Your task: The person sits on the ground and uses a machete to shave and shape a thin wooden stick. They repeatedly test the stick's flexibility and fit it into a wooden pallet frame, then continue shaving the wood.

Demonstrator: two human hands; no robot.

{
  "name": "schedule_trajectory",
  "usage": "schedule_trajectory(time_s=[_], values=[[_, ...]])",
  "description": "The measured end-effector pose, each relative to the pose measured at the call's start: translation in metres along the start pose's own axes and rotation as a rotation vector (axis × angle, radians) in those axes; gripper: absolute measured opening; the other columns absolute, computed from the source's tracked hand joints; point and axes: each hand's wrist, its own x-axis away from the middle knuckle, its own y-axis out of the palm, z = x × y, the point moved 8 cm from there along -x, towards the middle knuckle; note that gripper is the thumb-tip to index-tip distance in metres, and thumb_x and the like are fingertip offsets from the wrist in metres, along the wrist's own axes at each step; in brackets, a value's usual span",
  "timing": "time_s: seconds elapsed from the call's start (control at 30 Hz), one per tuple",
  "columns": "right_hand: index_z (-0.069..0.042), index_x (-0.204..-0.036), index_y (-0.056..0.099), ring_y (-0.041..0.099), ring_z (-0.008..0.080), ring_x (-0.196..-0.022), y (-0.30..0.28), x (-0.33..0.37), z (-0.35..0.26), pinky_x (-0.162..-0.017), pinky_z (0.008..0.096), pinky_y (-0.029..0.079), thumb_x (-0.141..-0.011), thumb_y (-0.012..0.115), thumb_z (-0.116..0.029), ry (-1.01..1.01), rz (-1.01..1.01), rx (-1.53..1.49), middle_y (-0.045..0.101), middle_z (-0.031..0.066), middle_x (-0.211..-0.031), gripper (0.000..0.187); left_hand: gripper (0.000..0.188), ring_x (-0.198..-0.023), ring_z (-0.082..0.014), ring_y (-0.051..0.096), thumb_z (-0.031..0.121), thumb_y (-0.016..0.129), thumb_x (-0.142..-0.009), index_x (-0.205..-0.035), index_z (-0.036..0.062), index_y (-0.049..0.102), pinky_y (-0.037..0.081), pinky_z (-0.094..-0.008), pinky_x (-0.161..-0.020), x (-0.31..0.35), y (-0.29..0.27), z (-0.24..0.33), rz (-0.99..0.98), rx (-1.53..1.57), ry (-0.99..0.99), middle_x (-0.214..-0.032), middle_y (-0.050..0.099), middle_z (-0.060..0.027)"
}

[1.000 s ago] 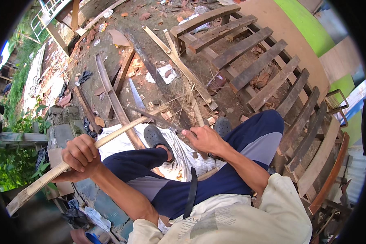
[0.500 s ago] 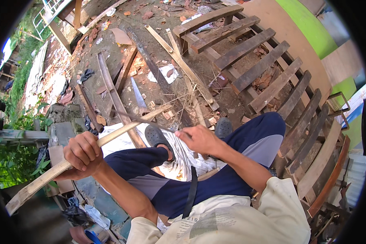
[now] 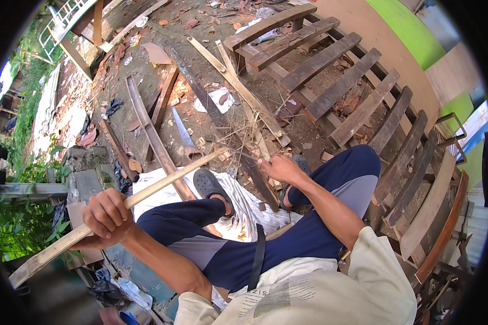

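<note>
My left hand (image 3: 107,219) is closed around a long, pale wooden strip (image 3: 162,183). The strip slants from the lower left up to the middle, and its far end hangs above the ground past my foot. In my right hand (image 3: 282,168) is a knife with a thin dark blade (image 3: 247,156), closed in my fingers; its handle is hidden by them. The blade points left toward the strip's far end, and whether the two touch I cannot tell. Under my legs lies a white cloth sack (image 3: 157,187).
A slatted wooden frame (image 3: 344,76) lies along the right. A handsaw (image 3: 183,129), dark planks (image 3: 146,122), split pale strips (image 3: 238,86) and wood chips lie on the dirt ahead. A low block wall (image 3: 87,162) stands at my left.
My right hand has moved right and slightly up, carrying the blade away from the strip's middle to near its far end. The strip and my left hand have dipped slightly.
</note>
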Motion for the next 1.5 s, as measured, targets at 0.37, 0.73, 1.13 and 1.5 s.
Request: schedule_trajectory(time_s=[0.37, 0.73, 1.13, 1.5], values=[[0.001, -0.102, 0.061, 0.048, 0.0098, -0.042, 0.025, 0.002, -0.027, -0.036, 0.0271, 0.039, -0.093, 0.068, -0.039, 0.12, -0.188, -1.173, 0.068, 0.0133, -0.084, 0.042, 0.066, -0.031, -0.0032, 0.034, 0.068, 0.059, -0.088, -0.044, 0.021, 0.044, 0.038, -0.0186, -0.038, 0.001, -0.015, -0.023, 0.077, 0.191, -0.056, -0.037, 0.038, 0.0096], [-0.004, -0.107, 0.057, 0.045, 0.0067, -0.049, 0.025, -0.014, -0.005, -0.045, 0.0253, 0.041, -0.093, 0.067, -0.021, 0.225, -0.043, -1.718, 0.065, 0.0072, -0.094, 0.025, 0.065, -0.052, -0.0125, 0.043, 0.074, 0.055, -0.084, -0.081, 0.0093, 0.062, 0.041, -0.0273, -0.058, 0.014, -0.039, -0.037, 0.559, 0.022, -0.031, -0.059, 0.045, 0.0025], [0.0, -0.094, 0.057, 0.049, 0.0108, -0.045, -0.008, -0.013, 0.007, -0.039, 0.0288, 0.04, -0.094, 0.066, -0.025, 0.224, 0.261, -1.299, 0.064, 0.0093, -0.079, 0.026, 0.061, -0.048, -0.0114, 0.014, 0.069, 0.042, -0.094, -0.065, 0.0172, 0.029, 0.014, -0.0297, -0.047, 0.043, -0.091, 0.001, 1.098, -0.293, 0.094, -0.055, 0.019, 0.004], [-0.003, -0.084, 0.062, 0.054, 0.0109, -0.044, -0.031, 0.015, 0.008, -0.043, 0.03, 0.043, -0.093, 0.068, -0.037, 0.058, 0.455, -0.846, 0.056, 0.0003, -0.057, 0.036, 0.062, -0.046, -0.0117, 0.009, 0.065, 0.036, -0.097, -0.061, 0.0193, 0.016, 0.012, -0.0302, -0.047, -0.002, -0.044, -0.082, 0.984, -0.253, 0.189, -0.05, 0.013, 0.0042]])
